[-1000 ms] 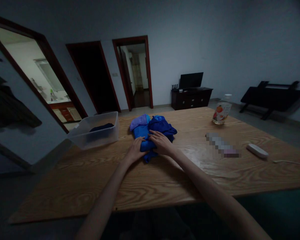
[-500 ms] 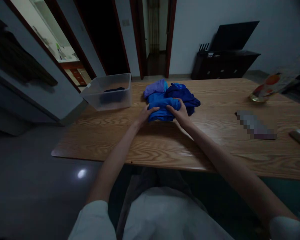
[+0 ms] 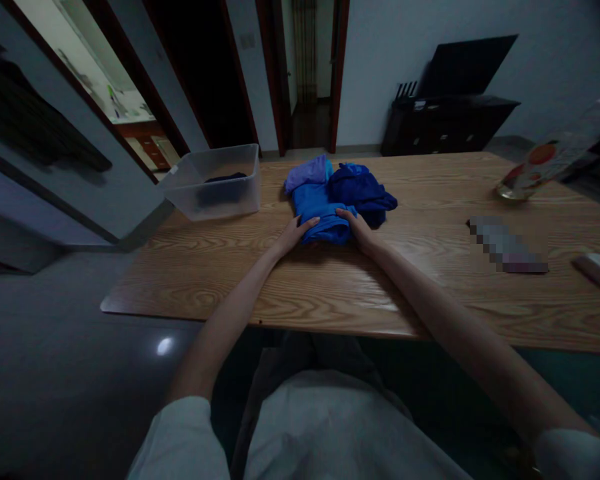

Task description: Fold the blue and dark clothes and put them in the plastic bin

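On the wooden table, a bright blue garment (image 3: 326, 228) lies partly rolled or folded between my two hands; which kind of garment it is I cannot tell. My left hand (image 3: 296, 233) grips its left edge, thumb on top. At the opposite edge, my right hand (image 3: 356, 225) holds it the same way, with the fingertips hidden under the cloth. Just behind lies a bundled purple cloth (image 3: 306, 175). A crumpled dark blue cloth (image 3: 361, 193) sits to the right, against the bright blue one.
A clear plastic bin (image 3: 227, 197) with dark cloth inside stands on the table (image 3: 220, 280) at the left. Toward the right are a clear bottle (image 3: 535, 163), a flat blurred-out item (image 3: 510, 247) and a white rounded object (image 3: 597, 270).
The near roll of the bright blue garment has come down lower toward the table and looks looser. Both hands have moved slightly toward me with it.
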Motion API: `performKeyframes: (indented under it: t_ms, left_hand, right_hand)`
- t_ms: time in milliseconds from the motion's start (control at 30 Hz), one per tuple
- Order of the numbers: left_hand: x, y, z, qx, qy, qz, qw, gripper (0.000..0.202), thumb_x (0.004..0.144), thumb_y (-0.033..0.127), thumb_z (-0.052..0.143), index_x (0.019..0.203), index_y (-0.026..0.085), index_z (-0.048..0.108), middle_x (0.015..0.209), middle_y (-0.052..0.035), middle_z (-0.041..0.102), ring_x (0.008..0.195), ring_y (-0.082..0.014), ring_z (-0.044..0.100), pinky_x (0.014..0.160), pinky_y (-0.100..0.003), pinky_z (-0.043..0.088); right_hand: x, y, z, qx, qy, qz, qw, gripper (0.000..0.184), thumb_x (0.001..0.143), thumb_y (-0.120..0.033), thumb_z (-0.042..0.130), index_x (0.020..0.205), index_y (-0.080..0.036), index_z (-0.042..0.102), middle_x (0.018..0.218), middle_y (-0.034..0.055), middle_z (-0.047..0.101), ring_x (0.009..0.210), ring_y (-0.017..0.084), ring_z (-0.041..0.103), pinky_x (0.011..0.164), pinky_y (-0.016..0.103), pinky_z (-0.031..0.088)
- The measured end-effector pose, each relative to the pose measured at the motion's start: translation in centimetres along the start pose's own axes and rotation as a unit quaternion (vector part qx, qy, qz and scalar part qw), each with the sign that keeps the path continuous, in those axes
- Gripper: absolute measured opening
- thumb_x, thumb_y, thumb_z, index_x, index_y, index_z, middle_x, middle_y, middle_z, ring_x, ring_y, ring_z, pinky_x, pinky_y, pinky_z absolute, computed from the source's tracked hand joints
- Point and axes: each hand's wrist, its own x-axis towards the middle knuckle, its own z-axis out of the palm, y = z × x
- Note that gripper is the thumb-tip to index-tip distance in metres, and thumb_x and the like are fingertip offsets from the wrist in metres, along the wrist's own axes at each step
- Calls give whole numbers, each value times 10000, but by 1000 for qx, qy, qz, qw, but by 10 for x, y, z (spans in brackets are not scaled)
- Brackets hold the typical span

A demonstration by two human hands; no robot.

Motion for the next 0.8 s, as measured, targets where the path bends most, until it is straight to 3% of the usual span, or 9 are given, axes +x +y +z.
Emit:
performKeyframes:
  t_ms: [233,467,800]
  left_hand:
    - [-2,-1,3,4,4,-11,1000,727,880,609,766,1395,106,667,1292,-171,778,1147,-370,756,988,-529,634]
    - [-2,1,5,4,0,-5,1000,630,938,534,730,1411,122,671,1387,-145,747,1269,-349,708,1104,-493,587]
    - [-3,0,5,28,4,-15,999,696,924,615,731,1423,137,656,1373,-148,753,1252,-354,720,1064,-508,606]
  right_hand:
    - [5,5,-1,21,-32,10,999,509,838,-624,790,1217,-292,722,1267,17,800,1263,321,721,1161,516,555]
    - [9,11,-6,19,-36,15,999,542,838,-639,795,1245,-289,714,1287,19,791,1250,313,724,1163,510,555]
    - [8,7,-5,17,-44,19,999,527,831,-657,792,1209,-295,723,1296,18,791,1286,320,704,1185,515,536]
